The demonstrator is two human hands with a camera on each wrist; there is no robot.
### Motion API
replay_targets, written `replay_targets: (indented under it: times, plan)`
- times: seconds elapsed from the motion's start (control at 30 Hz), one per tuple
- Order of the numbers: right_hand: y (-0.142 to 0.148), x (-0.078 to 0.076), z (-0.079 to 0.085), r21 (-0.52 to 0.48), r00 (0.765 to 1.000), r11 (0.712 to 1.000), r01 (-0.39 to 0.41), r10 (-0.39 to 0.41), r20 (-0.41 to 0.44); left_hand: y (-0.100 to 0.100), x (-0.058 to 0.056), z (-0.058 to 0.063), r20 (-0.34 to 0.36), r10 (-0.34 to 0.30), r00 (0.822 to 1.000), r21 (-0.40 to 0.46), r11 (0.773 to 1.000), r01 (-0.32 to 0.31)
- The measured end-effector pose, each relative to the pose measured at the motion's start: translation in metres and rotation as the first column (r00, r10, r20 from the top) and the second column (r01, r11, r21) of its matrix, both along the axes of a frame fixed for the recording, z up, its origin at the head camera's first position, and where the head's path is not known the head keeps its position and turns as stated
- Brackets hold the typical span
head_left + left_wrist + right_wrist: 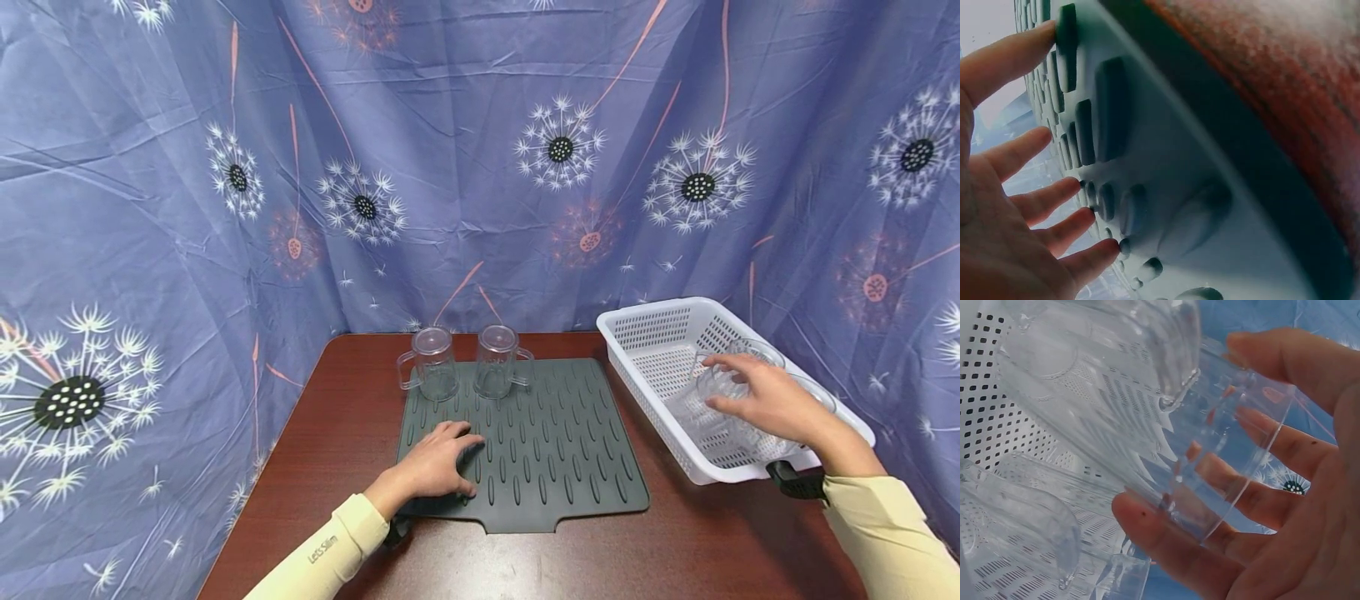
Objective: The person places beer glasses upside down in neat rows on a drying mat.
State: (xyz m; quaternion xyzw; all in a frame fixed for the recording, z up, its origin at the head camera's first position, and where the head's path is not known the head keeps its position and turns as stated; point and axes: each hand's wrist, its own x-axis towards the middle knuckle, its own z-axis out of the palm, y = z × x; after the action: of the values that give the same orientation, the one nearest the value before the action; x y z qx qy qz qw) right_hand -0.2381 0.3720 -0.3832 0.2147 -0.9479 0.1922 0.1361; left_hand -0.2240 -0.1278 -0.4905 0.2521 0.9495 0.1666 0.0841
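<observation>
My right hand [772, 400] is over the white basket at the right, its fingers and thumb curled round the open end of a clear glass mug [1104, 406]. That mug lies tilted, its handle facing up in the right wrist view. Another clear mug [1016, 519] is beside it in the basket. On the dark grey drying mat [570, 400], my left hand [438, 461] rests near the front left edge with fingers spread and nothing in them. Two clear mugs, one on the left [435, 367] and one on the right [497, 362], stand at the mat's back left, handles pointing outward.
The white perforated basket [652, 400] has raised walls and stands right of the mat on a reddish-brown table [345, 417]. A blue curtain with dandelion prints [465, 167] hangs right behind the table and along both sides.
</observation>
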Motion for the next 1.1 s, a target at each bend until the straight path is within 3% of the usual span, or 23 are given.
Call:
replay_targets:
  times: [0.17,0.57,0.83,1.1]
  plan:
    - [-0.001,-0.001,0.002,-0.035,0.999,0.999,0.0,-0.001,-0.039,-0.002,0.002,-0.001,0.011,-0.003,1.0,-0.002,1.0,0.003]
    - [-0.009,0.0,0.018,-0.111,0.99,0.988,0.105,-0.114,-0.081,-0.004,0.0,-0.004,0.04,-0.011,0.999,0.009,1.0,0.011]
    - [-0.011,-0.002,0.023,-0.177,0.979,0.98,0.091,-0.12,-0.163,-0.006,-0.002,-0.004,0.036,-0.029,0.999,-0.002,1.0,0.029]
    - [-0.022,0.0,0.029,-0.283,0.984,0.957,0.067,-0.111,-0.141,-0.009,-0.002,-0.003,0.036,-0.039,0.999,0.009,0.999,0.039]
